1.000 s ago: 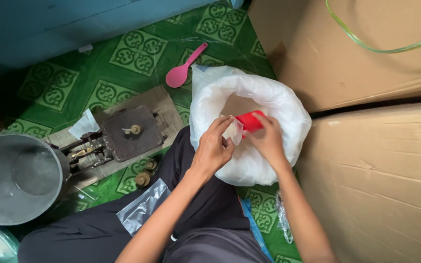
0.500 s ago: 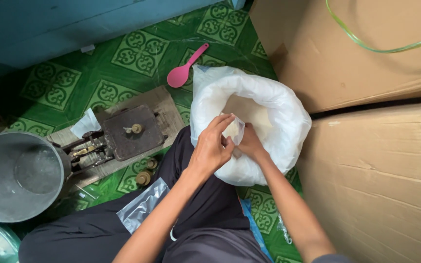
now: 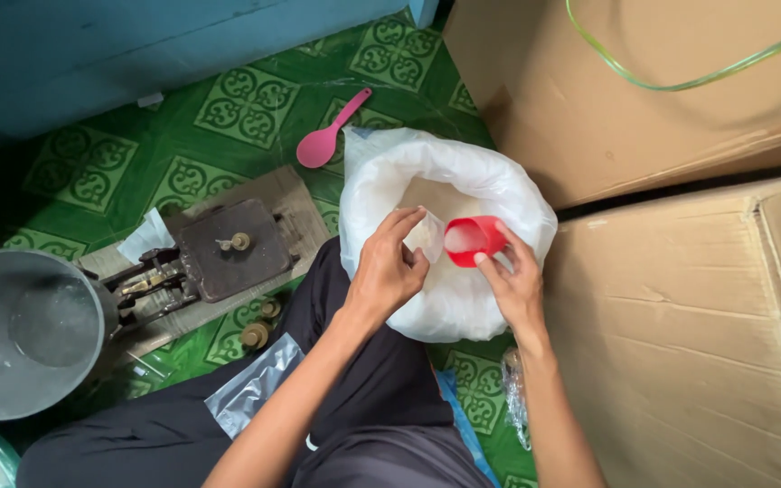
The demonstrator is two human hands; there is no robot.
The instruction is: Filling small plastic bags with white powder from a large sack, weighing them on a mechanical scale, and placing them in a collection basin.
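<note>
Right hand (image 3: 515, 287) clamps the red scoop (image 3: 474, 239), mouth facing left toward the small clear bag (image 3: 427, 237) pinched in left hand (image 3: 386, 267).

Left hand (image 3: 389, 269): forearm bare, rising from the lower middle of the view; wrist straight; fingers curled, tips pinched together toward the right.

Right hand (image 3: 510, 282): forearm bare, rising from the lower right; wrist bent slightly inward; thumb and fingers closed in a grip, knuckles up.

Both hands: raised at like height, near each other, fingertips facing, not touching.
</note>
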